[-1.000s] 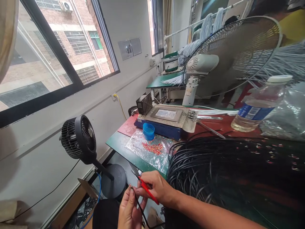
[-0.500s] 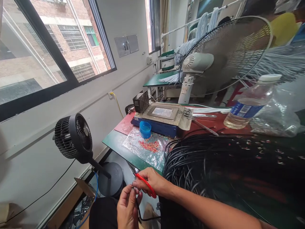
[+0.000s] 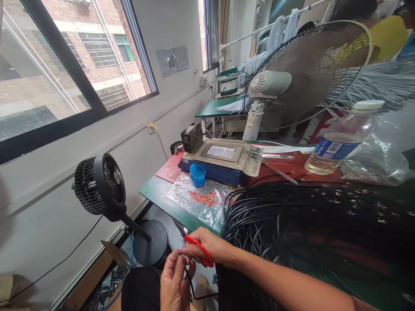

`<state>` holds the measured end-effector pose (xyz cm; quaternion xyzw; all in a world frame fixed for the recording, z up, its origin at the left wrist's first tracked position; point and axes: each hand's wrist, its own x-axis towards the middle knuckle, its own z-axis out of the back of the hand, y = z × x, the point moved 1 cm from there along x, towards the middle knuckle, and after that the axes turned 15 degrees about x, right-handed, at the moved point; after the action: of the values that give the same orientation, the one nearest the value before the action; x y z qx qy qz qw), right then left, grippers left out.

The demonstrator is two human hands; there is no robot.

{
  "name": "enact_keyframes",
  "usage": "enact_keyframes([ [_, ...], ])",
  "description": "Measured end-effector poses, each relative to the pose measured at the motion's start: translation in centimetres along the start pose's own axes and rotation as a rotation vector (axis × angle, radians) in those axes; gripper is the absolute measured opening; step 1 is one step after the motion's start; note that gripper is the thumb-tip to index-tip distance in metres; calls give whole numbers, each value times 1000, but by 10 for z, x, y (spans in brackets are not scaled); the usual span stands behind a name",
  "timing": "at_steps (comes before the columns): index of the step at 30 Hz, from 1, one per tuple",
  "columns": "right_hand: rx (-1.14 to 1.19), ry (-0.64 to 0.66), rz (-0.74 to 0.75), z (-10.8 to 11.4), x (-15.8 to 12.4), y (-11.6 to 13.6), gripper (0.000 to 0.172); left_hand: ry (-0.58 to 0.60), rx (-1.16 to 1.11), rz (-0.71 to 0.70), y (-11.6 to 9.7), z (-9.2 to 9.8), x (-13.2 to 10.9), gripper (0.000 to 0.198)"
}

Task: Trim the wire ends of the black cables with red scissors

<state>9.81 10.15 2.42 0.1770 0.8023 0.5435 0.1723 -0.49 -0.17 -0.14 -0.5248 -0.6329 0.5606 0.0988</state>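
Observation:
My right hand (image 3: 207,248) grips red-handled cutters (image 3: 197,248) just off the bench's near-left corner. Below it, my left hand (image 3: 173,283) pinches the end of a thin black cable (image 3: 189,283), held up against the cutters' tip. The cable loops down and to the right below my hands. A big pile of black cables (image 3: 292,224) covers the green bench to the right of my right forearm.
A blue cap (image 3: 197,175) and red bits lie on a clear plastic sheet (image 3: 197,201). Behind them stands a blue-based machine (image 3: 223,162). A water bottle (image 3: 340,140) and white fan (image 3: 304,73) stand at the back. A black fan (image 3: 100,185) stands on the floor, left.
The view shifted left and slightly up a second ago, then held. My hands stay together at the cable end, drawn a little closer to the bench corner.

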Motion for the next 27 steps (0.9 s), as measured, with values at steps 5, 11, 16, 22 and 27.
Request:
enact_keyframes([
  [5,13,11,-16,1,0,-2,48,-46,25,-40,0,-2,-3,26],
  [11,-40,-39,-24,0,0,-2,48,-155,170,-108,7,4,2,34],
  [16,-71,-84,-34,-1,-1,0,44,-233,371,-275,6,5,1,32],
  [22,-8,-82,-39,0,1,-4,46,-242,345,-252,7,6,3,36],
  [27,11,-61,-57,2,2,-7,48,-151,221,-140,4,7,4,35],
])
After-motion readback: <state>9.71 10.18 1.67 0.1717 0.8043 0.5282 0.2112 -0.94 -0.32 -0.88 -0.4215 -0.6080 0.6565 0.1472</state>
